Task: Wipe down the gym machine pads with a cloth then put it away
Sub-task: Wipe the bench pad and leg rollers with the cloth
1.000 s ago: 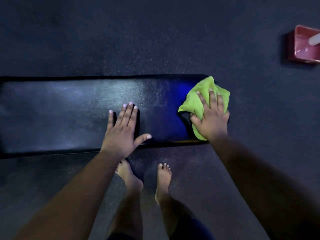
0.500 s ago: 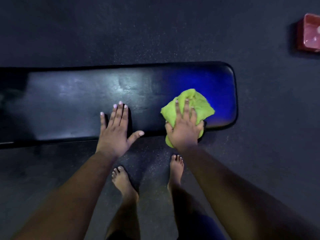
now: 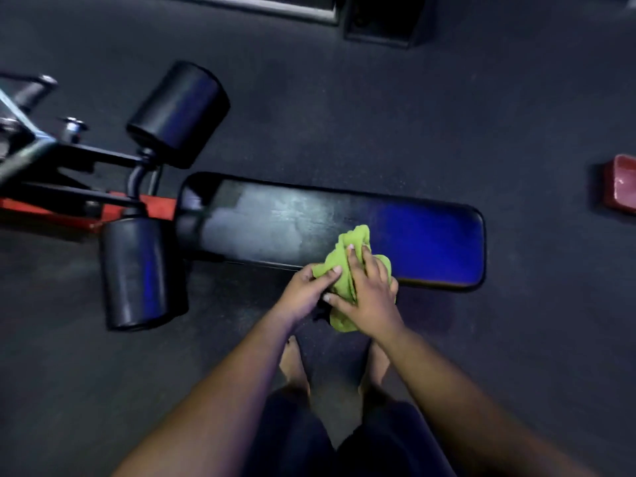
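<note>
At the far left of the view, a black and red metal frame runs in from the edge toward the bench. Two black roller pads are fixed to it: the upper roller tilts away toward the top of the view, and the lower roller lies nearer the person, just beside the left end of the bench pad. The long bench pad extends to the right across the middle of the view; its left part shows a dull grey sheen, its right part a blue reflection.

At the near edge of the bench pad, right of its middle, the green cloth is bunched up, partly over the pad surface and partly hanging past its near edge. The left hand grips the cloth at its left side, thumb and fingers closed on a fold. The right hand lies over the cloth from the right, fingers curled down into it and holding it. The two hands touch across the cloth.

Below the hands, two bare feet stand on the dark floor, largely hidden by the forearms.

At the far right edge, a red tub sits on the floor, well apart from the bench; it is cut off by the frame edge.
</note>
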A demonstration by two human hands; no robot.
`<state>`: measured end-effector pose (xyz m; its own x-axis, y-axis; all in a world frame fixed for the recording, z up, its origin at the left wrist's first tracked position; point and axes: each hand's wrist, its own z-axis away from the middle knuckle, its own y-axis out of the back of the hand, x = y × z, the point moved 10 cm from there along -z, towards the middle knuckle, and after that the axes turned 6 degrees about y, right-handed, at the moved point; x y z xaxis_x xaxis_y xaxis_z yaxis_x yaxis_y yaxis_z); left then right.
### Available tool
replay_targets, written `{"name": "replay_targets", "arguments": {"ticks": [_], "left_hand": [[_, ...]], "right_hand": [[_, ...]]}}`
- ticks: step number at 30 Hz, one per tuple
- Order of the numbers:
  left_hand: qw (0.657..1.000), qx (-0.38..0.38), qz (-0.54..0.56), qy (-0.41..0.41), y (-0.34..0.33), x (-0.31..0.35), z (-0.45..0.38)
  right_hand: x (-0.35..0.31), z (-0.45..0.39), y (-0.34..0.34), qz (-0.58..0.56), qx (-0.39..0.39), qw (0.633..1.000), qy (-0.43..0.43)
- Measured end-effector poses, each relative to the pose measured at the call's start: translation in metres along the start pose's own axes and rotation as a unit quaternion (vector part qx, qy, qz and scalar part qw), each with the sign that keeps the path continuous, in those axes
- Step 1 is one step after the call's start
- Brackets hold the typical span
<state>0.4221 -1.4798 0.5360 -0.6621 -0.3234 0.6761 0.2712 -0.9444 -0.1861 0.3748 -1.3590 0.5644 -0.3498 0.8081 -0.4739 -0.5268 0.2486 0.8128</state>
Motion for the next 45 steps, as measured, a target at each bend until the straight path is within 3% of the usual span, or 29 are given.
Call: {"name": "replay_targets", "arguments": {"ticks": [7, 12, 17, 21, 23, 28, 33, 45], "left_hand": [[0.994, 0.054, -0.054, -0.078, 0.008, 0.071, 0.147], [0.993, 0.025, -0.009, -0.112, 0.007, 0.096, 0.227], [0.990, 0.020, 0.052, -0.133, 0.022, 0.087, 0.276], [0.990, 0.043, -0.050, -0.125, 0.060, 0.067, 0.292], [0.982, 0.097, -0.105, -0.121, 0.090, 0.055, 0.296], [0.956, 0.257, -0.050, -0.134, 0.174, 0.030, 0.304], [0.930, 0.343, -0.045, -0.122, 0.261, 0.008, 0.279], [0.924, 0.366, -0.085, -0.074, 0.413, 0.004, 0.148]], "right_hand": [[-0.036, 0.060, 0.091, -0.173, 0.065, 0.983, 0.017], [-0.098, 0.078, 0.096, -0.336, -0.076, 0.935, 0.084], [-0.143, 0.105, 0.089, -0.422, -0.125, 0.890, 0.119], [-0.148, 0.108, 0.093, -0.389, -0.038, 0.914, 0.108], [-0.158, 0.108, 0.092, -0.346, 0.002, 0.932, 0.110], [-0.192, 0.093, 0.063, -0.285, 0.034, 0.954, 0.086], [-0.229, 0.051, 0.020, -0.238, 0.062, 0.969, 0.024], [-0.336, -0.075, -0.074, -0.109, 0.190, 0.976, -0.013]]}}
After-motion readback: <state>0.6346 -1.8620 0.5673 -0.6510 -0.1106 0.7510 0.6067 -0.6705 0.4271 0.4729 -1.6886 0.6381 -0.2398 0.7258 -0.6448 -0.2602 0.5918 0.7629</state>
